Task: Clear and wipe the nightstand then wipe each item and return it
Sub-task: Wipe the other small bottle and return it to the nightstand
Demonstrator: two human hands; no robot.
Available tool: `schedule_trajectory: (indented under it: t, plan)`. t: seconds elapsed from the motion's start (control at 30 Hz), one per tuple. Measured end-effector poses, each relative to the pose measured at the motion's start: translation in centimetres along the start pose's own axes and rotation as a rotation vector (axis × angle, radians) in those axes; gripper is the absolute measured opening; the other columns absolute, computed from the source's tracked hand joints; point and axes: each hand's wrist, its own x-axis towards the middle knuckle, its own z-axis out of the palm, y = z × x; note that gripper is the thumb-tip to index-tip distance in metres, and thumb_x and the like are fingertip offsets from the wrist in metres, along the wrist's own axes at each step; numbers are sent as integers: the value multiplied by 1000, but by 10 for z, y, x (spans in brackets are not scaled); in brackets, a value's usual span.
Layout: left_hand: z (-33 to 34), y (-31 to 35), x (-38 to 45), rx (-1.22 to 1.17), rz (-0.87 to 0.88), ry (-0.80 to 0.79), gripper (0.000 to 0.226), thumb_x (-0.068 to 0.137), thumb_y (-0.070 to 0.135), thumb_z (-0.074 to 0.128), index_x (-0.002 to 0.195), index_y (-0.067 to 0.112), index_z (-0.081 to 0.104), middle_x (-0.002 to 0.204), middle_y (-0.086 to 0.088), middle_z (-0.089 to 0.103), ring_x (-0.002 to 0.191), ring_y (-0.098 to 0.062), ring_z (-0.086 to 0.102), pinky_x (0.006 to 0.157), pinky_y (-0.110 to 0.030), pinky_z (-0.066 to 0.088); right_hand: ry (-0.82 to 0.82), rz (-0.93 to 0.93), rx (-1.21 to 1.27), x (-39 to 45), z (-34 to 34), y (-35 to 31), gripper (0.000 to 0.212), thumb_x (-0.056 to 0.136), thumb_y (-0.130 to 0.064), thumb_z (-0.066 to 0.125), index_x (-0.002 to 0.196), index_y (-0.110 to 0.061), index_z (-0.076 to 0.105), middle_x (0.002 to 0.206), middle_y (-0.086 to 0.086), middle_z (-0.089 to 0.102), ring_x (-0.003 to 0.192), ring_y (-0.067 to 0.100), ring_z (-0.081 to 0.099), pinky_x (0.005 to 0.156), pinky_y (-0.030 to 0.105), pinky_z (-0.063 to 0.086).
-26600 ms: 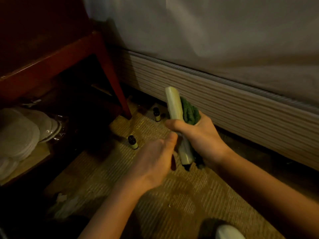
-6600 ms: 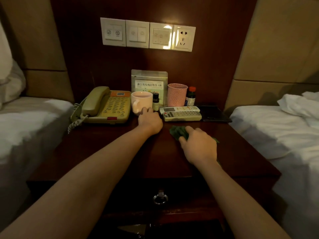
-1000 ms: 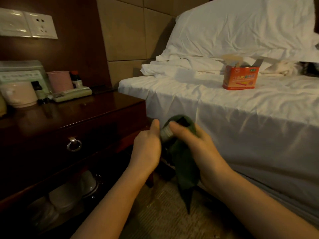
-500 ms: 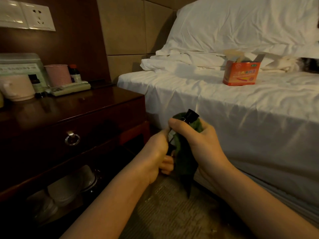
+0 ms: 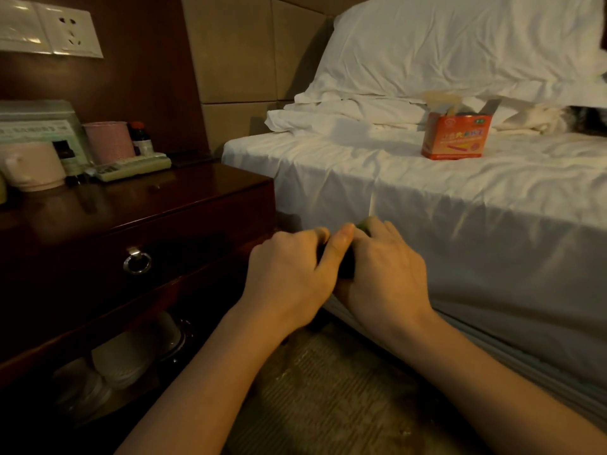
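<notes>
both hands are meeting low between nightstand [image 5: 197,205] and bed [image 5: 460,205]; left hand [image 5: 289,274] and right hand [image 5: 384,274] are curling together around a green cloth [image 5: 365,224], hiding its contents. orange box [image 5: 456,136] is sitting on the bed; its lettering is unreadable.

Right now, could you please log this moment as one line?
step: wiping item | left hand: holds item | right hand: holds cloth | nightstand: partly restocked

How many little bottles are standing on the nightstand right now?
2 plainly show: a dark bottle between the pink mug and the pink mesh cup, and a red-capped bottle just right of that cup. Others may be hidden behind them.
</notes>
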Motion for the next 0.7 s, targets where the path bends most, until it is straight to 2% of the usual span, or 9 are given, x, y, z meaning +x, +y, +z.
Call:
schedule_trajectory:
  t: [0.1, 0.17, 0.23, 0.37, 0.43, 0.5, 0.57, 0.63, 0.7]
  plan:
    - [10, 2, 4, 125, -59, -77, 73, 88, 66, 11, 86, 21, 70, 75, -1, 65, 72, -20, 61, 63, -32, 44, -153, 66, -75, -1, -1, -5, 23, 79, -36, 63, 94, -20, 58, 78, -7, 32, 88, 21, 49, 50, 27, 26]
    - [16, 1, 5, 152, -94, -90, 67, 93, 60, 19, 76, 17, 68, 75, -5, 64, 73, -25, 60, 64, -32, 41, -230, 78, -52, -2, -4, -6, 21, 81, -40, 59, 90, -22, 57, 73, -8, 35, 81, 18, 50, 46, 26, 23]
    - [18, 0, 5, 125, -105, -62, 64, 95, 57, 25, 62, 15, 61, 70, -8, 61, 71, -27, 59, 63, -33, 40, -309, 116, 78, 0, -6, -4, 22, 77, -40, 64, 86, -21, 59, 69, -8, 46, 75, 19, 58, 45, 27, 30]
    - [17, -11, 5, -92, -77, -38, 64, 93, 52, 41, 43, 12, 42, 43, 1, 42, 46, -19, 44, 52, -32, 27, -681, 329, 733, 10, -19, 5, 14, 69, -17, 78, 77, -13, 67, 66, 0, 65, 61, 11, 62, 55, 28, 49]
    - [16, -16, 2, -282, -23, -10, 62, 86, 53, 42, 39, 13, 36, 37, 0, 34, 38, -16, 35, 46, -36, 25, -931, 369, 1028, 12, -25, 11, 12, 72, -5, 75, 83, -5, 70, 73, 6, 69, 66, 13, 66, 61, 23, 53]
    - [14, -15, -1, -460, 64, 23, 60, 84, 51, 41, 38, 13, 36, 38, -3, 33, 37, -21, 33, 44, -41, 26, -1151, 364, 1255, 8, -25, 17, 21, 67, -5, 76, 87, -5, 70, 80, 9, 70, 71, 17, 68, 65, 25, 54]
    - [13, -13, -3, -596, 163, 10, 64, 88, 44, 40, 43, -1, 42, 40, -17, 37, 38, -31, 36, 42, -44, 27, -1364, 380, 1470, 5, -23, 18, 35, 53, -15, 84, 86, -9, 72, 81, 7, 71, 72, 17, 69, 67, 26, 55]
    - [9, -12, -3, -590, 226, 10, 66, 91, 41, 38, 47, -8, 46, 42, -20, 41, 38, -33, 39, 42, -45, 29, -1405, 395, 1528, 5, -24, 17, 37, 48, -19, 87, 81, -9, 74, 79, 6, 71, 70, 16, 68, 66, 26, 55]
    - [5, -16, 1, -403, 235, 12, 63, 92, 46, 36, 52, 0, 53, 44, -12, 46, 42, -26, 47, 44, -41, 32, -1207, 402, 1282, 9, -24, 17, 32, 52, -18, 82, 79, -6, 71, 75, 9, 69, 67, 19, 66, 63, 29, 53]
